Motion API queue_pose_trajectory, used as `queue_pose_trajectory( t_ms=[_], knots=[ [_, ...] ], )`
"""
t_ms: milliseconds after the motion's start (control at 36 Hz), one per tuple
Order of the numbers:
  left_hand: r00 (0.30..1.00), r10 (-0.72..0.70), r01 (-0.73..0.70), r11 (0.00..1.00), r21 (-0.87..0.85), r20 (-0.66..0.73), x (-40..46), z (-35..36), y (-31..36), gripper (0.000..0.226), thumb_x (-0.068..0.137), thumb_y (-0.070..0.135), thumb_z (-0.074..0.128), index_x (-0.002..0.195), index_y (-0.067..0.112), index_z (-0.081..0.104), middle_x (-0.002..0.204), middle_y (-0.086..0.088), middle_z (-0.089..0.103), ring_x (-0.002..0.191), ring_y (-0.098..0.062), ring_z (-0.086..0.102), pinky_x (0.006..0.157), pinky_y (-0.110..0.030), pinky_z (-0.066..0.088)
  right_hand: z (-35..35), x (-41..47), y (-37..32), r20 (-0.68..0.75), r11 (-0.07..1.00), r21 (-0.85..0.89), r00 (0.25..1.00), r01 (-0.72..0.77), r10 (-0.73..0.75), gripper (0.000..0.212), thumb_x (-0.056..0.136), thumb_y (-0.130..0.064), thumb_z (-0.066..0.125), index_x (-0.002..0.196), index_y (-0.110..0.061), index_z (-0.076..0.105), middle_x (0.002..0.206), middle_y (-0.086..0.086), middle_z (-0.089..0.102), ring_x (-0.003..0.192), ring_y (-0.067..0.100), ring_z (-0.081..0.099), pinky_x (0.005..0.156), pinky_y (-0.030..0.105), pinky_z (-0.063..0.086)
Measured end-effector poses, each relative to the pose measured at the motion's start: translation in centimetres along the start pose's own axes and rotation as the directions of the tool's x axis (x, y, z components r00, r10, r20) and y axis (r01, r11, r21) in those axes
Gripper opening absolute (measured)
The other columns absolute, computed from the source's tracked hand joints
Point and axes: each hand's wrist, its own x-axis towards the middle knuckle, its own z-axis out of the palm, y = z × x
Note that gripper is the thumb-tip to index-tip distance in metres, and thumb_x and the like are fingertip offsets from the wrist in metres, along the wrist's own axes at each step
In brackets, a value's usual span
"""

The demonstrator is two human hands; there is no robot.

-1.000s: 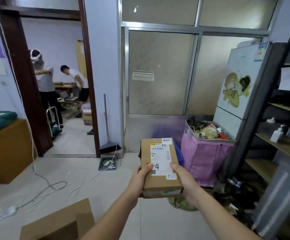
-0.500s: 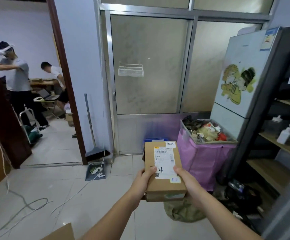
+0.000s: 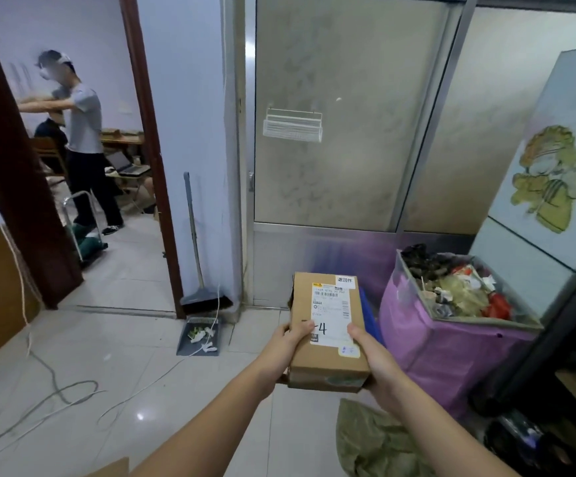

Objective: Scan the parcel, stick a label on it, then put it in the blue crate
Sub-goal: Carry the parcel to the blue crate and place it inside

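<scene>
I hold a brown cardboard parcel out in front of me with both hands, its top face up. A white shipping label with a barcode and a handwritten 4 covers that face. My left hand grips the parcel's left edge, thumb on top. My right hand grips its right edge the same way. Behind the parcel, only a strip of the blue crate shows on the floor by the glass door; the rest is hidden.
A pink bin full of rubbish stands right of the crate, with a fridge behind it. A broom and dustpan lean by the wall. Cables trail across the tiles. A person stands beyond the doorway.
My view has moved forward and closer to the glass door. The parcel stays held in both hands. The person in the far room has shifted position.
</scene>
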Motion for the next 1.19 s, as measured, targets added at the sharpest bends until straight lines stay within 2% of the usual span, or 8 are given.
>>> queue_pose_trajectory(
  t_ms=[139,278,472,667,778,889,972,1194],
  knots=[
    [1.0,-0.016,0.016,1.0,-0.013,0.012,7.1,-2.9,2.0,0.074,0.078,0.071,0.069,0.136,0.029,0.05,0.119,0.003,0.074,0.105,-0.017,0.073,0.092,-0.046,0.06,1.9,6.2,-2.1,0.013,1.0,-0.016,1.0,-0.012,0.012,0.049,0.094,-0.059,0.062,0.134,-0.03,0.063,0.115,0.007,0.082,0.106,0.032,0.078,0.081,0.049,0.066],
    [0.998,-0.035,0.036,0.999,-0.005,0.057,13.8,-4.6,4.1,0.086,0.069,0.078,0.069,0.139,0.032,0.047,0.12,0.003,0.072,0.105,-0.019,0.072,0.082,-0.042,0.061,2.7,12.3,-4.0,0.008,1.0,-0.017,1.0,0.01,-0.01,0.048,0.097,-0.058,0.058,0.136,-0.031,0.062,0.117,0.004,0.082,0.107,0.028,0.078,0.094,0.05,0.063],
    [0.99,-0.097,0.092,0.995,0.049,0.102,21.9,-5.4,6.7,0.082,0.074,0.077,0.067,0.141,0.034,0.045,0.119,0.003,0.071,0.104,-0.018,0.072,0.076,-0.04,0.061,2.1,19.5,-5.0,-0.03,0.999,0.032,0.999,-0.011,0.012,0.047,0.095,-0.059,0.059,0.134,-0.034,0.065,0.116,0.003,0.082,0.102,0.024,0.08,0.073,0.035,0.063],
    [0.979,-0.139,0.123,0.986,0.11,0.15,31.5,-4.5,9.2,0.076,0.077,0.076,0.068,0.136,0.034,0.046,0.117,0.002,0.072,0.102,-0.019,0.073,0.075,-0.039,0.062,-0.2,28.2,-6.1,-0.055,0.995,0.101,0.998,-0.021,0.027,0.054,0.087,-0.064,0.063,0.133,-0.035,0.066,0.121,0.004,0.081,0.109,0.027,0.078,0.091,0.045,0.06],
    [0.98,-0.127,0.111,0.988,0.11,0.15,37.3,-3.6,10.7,0.068,0.07,0.077,0.071,0.124,0.037,0.06,0.105,0.008,0.08,0.096,-0.016,0.077,0.079,-0.041,0.063,-2.2,33.8,-7.7,-0.039,0.994,0.107,0.999,-0.018,0.023,0.059,0.082,-0.067,0.067,0.133,-0.037,0.067,0.125,0.006,0.079,0.115,0.03,0.075,0.11,0.058,0.051],
    [0.977,-0.115,0.1,0.991,0.09,0.181,42.3,-3.0,12.7,0.059,0.073,0.076,0.069,0.121,0.041,0.066,0.098,0.014,0.081,0.085,-0.007,0.078,0.059,-0.027,0.061,-3.8,38.9,-9.5,-0.022,0.994,0.104,0.999,-0.036,0.038,0.075,0.067,-0.074,0.078,0.131,-0.035,0.068,0.126,0.007,0.078,0.115,0.03,0.075,0.11,0.057,0.051],
    [0.972,-0.126,0.114,0.991,0.072,0.197,45.8,-3.0,13.9,0.062,0.075,0.076,0.069,0.126,0.041,0.064,0.101,0.011,0.081,0.086,-0.009,0.078,0.055,-0.025,0.061,-4.4,42.6,-11.0,-0.031,0.994,0.096,0.998,-0.053,0.056,0.082,0.06,-0.076,0.081,0.129,-0.033,0.069,0.122,0.008,0.08,0.112,0.03,0.076,0.111,0.058,0.051],
    [0.972,-0.134,0.119,0.989,0.086,0.193,55.3,-4.5,16.5,0.06,0.077,0.079,0.064,0.125,0.044,0.065,0.101,0.014,0.081,0.083,-0.004,0.077,0.054,-0.023,0.059,-4.3,51.8,-14.0,-0.035,0.991,0.094,0.995,-0.091,0.094,0.056,0.083,-0.066,0.068,0.13,-0.036,0.068,0.125,0.005,0.079,0.115,0.028,0.075,0.112,0.057,0.049]
  ],
)
